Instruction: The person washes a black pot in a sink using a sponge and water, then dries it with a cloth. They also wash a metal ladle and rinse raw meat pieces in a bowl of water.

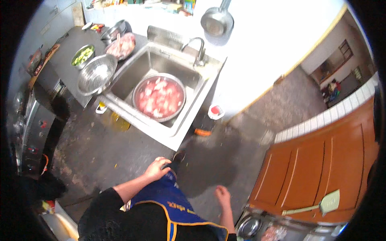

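My left hand [157, 169] is in front of the blue apron [175, 192], curled around a small dark object [165, 166] that I cannot identify. Lower right, my right hand [222, 194] hangs beside the apron with fingers curled; blur hides whether it holds anything. Ahead of me, a round metal basin [184, 98] stands in the stainless steel sink [193, 76]. Chunks of pale raw meat [159, 96] lie in pinkish water inside it. The faucet [199, 51] arches over the sink's back corner. Both hands are apart from the sink.
Left of the sink are a metal colander [98, 73], a bowl of chopped green vegetables [83, 56] and a bowl of raw meat [122, 46]. A stove [36, 129] flanks the left. On the floor are an oil bottle [120, 122] and a red-capped container [216, 111]. A spatula [328, 202] lies right.
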Tool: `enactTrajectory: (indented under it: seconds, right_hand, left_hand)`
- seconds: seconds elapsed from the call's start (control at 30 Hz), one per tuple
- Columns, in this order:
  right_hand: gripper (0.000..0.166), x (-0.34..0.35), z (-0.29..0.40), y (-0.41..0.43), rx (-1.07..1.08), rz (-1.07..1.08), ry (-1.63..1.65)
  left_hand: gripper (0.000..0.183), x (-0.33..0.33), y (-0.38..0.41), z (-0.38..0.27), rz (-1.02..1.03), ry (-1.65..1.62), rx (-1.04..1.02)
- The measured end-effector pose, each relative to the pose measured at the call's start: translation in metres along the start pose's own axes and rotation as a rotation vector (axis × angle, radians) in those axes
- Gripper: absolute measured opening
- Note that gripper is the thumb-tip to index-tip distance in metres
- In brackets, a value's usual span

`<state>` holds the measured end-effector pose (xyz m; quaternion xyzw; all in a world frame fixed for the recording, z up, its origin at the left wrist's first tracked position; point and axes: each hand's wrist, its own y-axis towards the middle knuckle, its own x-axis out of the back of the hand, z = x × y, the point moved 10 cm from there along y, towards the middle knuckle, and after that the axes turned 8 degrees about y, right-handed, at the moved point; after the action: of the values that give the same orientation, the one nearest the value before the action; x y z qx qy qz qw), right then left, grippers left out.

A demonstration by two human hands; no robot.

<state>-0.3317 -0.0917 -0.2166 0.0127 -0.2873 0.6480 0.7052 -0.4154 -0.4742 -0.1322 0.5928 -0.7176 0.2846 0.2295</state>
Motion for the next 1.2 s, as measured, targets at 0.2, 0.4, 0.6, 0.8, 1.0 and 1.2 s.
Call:
enactTrajectory:
  seconds: [0.2,0.4,0.6,0.8,1.0,1.2]
  right_hand:
    - [0.035,-0.068,0.131,0.118,0.125,0.309,-0.287]
    - [0.035,-0.013,0.191,0.182,0.027,0.157,-0.158]
    - [0.028,0.042,0.144,0.201,-0.058,0.080,-0.217]
    - [0.031,0.064,0.187,0.202,-0.035,0.061,-0.302]
    - [0.028,0.083,0.167,0.247,0.242,0.156,-0.180]
    - [0.025,0.197,0.166,0.281,0.175,0.109,0.252]
  left_hand:
    - [0.029,0.166,0.196,-0.158,-0.427,-0.068,-0.487]
    - [0.030,0.334,0.402,-0.283,-0.853,-0.080,-0.715]
    - [0.033,0.407,0.557,-0.298,-0.720,-0.261,-0.407]
    - [0.028,0.387,0.576,-0.309,-0.286,-0.601,-0.488]
    - [0.025,0.387,0.511,-0.351,-0.225,-0.746,-0.399]
    - [0.018,0.174,0.431,-0.426,0.004,-0.245,-0.489]
